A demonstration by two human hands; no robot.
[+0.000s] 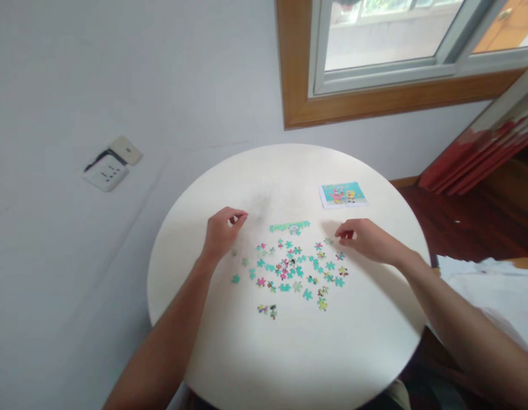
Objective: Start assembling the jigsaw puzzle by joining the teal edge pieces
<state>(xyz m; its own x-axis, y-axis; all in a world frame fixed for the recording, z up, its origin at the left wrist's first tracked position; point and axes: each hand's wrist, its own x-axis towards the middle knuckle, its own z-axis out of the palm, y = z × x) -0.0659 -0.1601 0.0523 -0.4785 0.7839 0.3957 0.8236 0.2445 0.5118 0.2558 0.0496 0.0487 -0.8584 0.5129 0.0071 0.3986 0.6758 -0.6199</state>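
My left hand (223, 229) hovers over the left part of the round white table, thumb and index fingertip pinched together. Whether a small piece is between them I cannot make out. On the right, my right hand (361, 238) has its fingers curled, with a small gap between thumb and index finger. A pale puzzle piece (328, 241) lies just left of those fingertips. Between the hands sits a joined strip of puzzle (289, 226), green along the top. Below it, many loose puzzle pieces (284, 267) in turquoise, pink and yellow are scattered, some overlapping.
A cartoon picture card (343, 195) lies at the table's back right. Two separate pieces (267, 310) are nearer the front of the table (306, 353). A wall with a socket (106, 172) borders the left, a window (387, 62) the back, and a red curtain (464, 154) hangs right.
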